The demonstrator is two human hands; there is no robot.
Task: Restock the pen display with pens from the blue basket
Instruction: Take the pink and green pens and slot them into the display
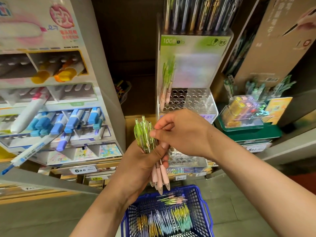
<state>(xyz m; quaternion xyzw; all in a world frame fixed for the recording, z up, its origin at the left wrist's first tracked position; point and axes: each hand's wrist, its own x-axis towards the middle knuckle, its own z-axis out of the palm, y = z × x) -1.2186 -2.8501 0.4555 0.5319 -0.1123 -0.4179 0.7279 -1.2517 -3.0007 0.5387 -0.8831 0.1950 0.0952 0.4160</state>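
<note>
My left hand (136,165) grips a bundle of green-topped pens with pink grips (145,137), tips pointing down over the basket. My right hand (181,132) reaches across from the right and pinches the upper part of one pen in that bundle. Behind my hands stands the clear acrylic pen display (193,100) with rows of round holes; a few green and pink pens (166,82) stand at its left side. The blue basket (203,207) sits below on the floor and holds several pens in gold, lilac, teal and green.
A white highlighter stand (56,93) with blue, yellow and purple markers fills the left. A green-based display box of small coloured items (246,113) sits to the right. Dark boxed pens (196,14) hang above the display. Price tags line the shelf edge (82,170).
</note>
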